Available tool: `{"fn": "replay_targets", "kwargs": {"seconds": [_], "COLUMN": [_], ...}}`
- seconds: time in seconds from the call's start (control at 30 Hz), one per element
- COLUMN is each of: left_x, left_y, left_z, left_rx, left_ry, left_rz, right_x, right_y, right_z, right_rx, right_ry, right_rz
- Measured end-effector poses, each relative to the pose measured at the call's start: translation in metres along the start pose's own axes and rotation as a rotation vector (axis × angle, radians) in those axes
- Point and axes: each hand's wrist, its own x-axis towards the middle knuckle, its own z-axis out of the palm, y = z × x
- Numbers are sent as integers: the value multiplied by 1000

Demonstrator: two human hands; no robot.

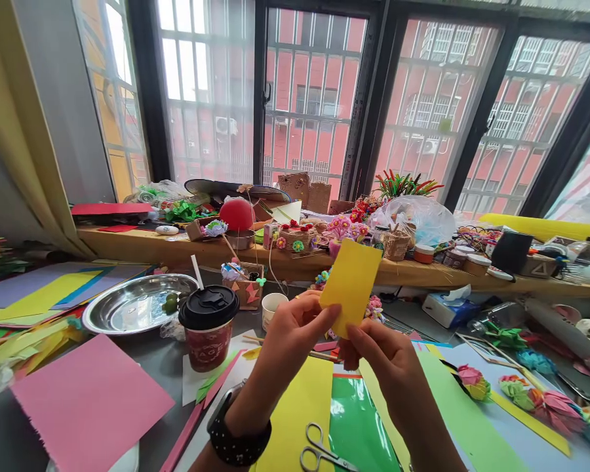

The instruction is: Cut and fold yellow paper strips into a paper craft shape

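Note:
A small yellow paper piece [354, 278] is held up, tilted, above the middle of the table. My left hand [299, 328] pinches its left edge between thumb and fingers. At its lower edge, my right hand [381, 351] pinches it too. Below the hands lie a larger yellow sheet [299, 406] and a shiny green sheet [356, 413]. Metal scissors [319, 451] rest across these two sheets at the bottom.
Left of my hands stand a lidded cup [208, 341], a white cup [274, 308] and a metal tray [122, 308]. A pink sheet [93, 406] lies at lower left. Paper flowers [473, 382] sit at right. Crafts crowd the window ledge [142, 242].

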Motion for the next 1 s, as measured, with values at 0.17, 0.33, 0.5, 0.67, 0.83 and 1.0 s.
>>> {"fn": "replay_targets", "kwargs": {"seconds": [0.17, 0.33, 0.5, 0.67, 0.83, 1.0], "left_x": [-1, -5, -9, -12, -12, -10], "left_y": [2, 8, 11, 15, 16, 16], "left_z": [2, -2, -3, 1, 4, -3], "left_rx": [20, 67, 85, 108, 140, 146], "left_ry": [4, -88, -187, -185, -131, -245], "left_rz": [8, -7, -39, -28, -10, -44], "right_x": [-4, -7, -8, -7, -7, -8], "right_y": [-5, -11, -16, -14, -13, -16], "right_z": [-17, -31, -34, -33, -25, -22], "right_rx": [-342, -621, -658, -465, -327, -357], "right_ry": [40, -13, -109, -134, 11, 29], "right_rz": [-302, -672, -659, -488, -321, -274]}}
